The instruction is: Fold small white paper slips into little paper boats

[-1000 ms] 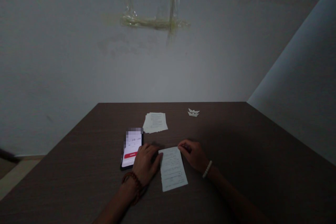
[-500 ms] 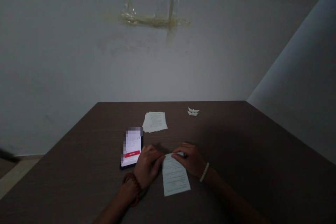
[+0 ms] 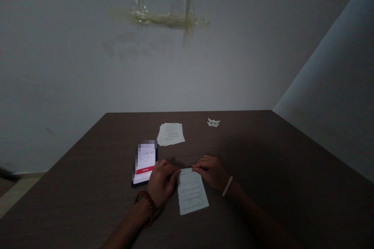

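A printed sheet of paper lies on the dark table in front of me, its near edge slanting a little. My left hand, with a brown bead bracelet at the wrist, pinches the sheet's far left corner. At the far right corner, the thumb and fingers of my right hand close on the paper's top edge; a pale bead bracelet circles that wrist. The fingertips partly cover both far corners. Just left of my left hand is a phone with a lit screen and a red bar.
Beyond the phone lies a stack of printed paper sheets. Two small folded paper boats rest near the back of the brown table. A wall with old tape marks stands behind the table.
My right thumb and fingers have drawn together at the sheet's far right corner, uncovering more of the print. The left hand keeps its pinch. The whole view has shifted slightly.
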A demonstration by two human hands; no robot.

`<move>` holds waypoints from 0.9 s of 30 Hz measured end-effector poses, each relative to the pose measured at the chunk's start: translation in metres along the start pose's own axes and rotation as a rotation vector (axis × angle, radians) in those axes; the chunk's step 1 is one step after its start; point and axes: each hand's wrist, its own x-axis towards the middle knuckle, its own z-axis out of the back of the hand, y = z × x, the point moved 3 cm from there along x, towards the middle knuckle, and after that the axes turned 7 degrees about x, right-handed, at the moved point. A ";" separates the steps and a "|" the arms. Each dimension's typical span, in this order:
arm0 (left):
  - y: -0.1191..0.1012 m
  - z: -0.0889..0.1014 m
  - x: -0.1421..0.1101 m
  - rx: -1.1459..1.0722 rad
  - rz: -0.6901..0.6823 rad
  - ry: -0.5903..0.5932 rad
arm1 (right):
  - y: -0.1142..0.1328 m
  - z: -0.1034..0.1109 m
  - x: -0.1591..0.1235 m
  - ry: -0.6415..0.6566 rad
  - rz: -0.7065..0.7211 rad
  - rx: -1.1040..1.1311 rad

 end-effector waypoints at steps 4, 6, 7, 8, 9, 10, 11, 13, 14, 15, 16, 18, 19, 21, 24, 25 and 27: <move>0.001 0.000 0.000 0.018 0.000 -0.010 | -0.004 0.003 0.000 -0.002 -0.011 -0.019; 0.001 -0.001 0.000 0.027 -0.003 -0.010 | -0.005 0.005 0.000 0.002 -0.016 -0.020; 0.002 -0.002 -0.001 0.031 -0.003 -0.012 | -0.006 0.005 0.000 0.003 -0.016 -0.019; 0.002 -0.002 -0.001 0.035 -0.002 -0.013 | -0.007 0.006 0.000 0.004 -0.018 -0.020; 0.003 -0.002 -0.001 0.039 0.001 -0.017 | -0.008 0.007 0.000 0.000 -0.024 -0.026; 0.003 -0.002 -0.001 0.043 0.003 -0.024 | -0.009 0.008 0.000 -0.005 -0.033 -0.036; 0.004 -0.002 -0.001 0.047 0.008 -0.033 | -0.010 0.009 0.000 -0.012 -0.044 -0.048; 0.006 -0.002 -0.001 0.055 0.019 -0.047 | -0.013 0.012 0.000 -0.017 -0.055 -0.061; 0.007 -0.002 -0.001 0.057 0.024 -0.051 | -0.015 0.013 0.001 -0.020 -0.054 -0.063; 0.008 -0.002 -0.001 0.058 0.031 -0.055 | -0.016 0.014 0.001 -0.023 -0.050 -0.062; 0.009 -0.002 -0.001 0.057 0.035 -0.058 | -0.016 0.015 0.001 -0.027 -0.048 -0.063; 0.009 -0.003 -0.001 0.049 0.032 -0.059 | -0.016 0.016 0.001 -0.052 -0.055 -0.073; 0.009 -0.003 -0.001 0.045 0.029 -0.062 | -0.015 0.017 0.000 -0.066 -0.067 -0.076; 0.009 -0.003 -0.001 0.040 0.022 -0.071 | -0.013 0.018 0.000 -0.083 -0.102 -0.060; 0.008 -0.002 -0.001 0.044 0.021 -0.083 | -0.010 0.017 -0.001 -0.085 -0.155 0.023; 0.008 -0.002 -0.001 0.047 0.023 -0.083 | -0.009 0.016 -0.002 -0.081 -0.167 0.054; 0.008 -0.001 -0.001 0.053 0.027 -0.083 | -0.008 0.015 -0.002 -0.073 -0.178 0.107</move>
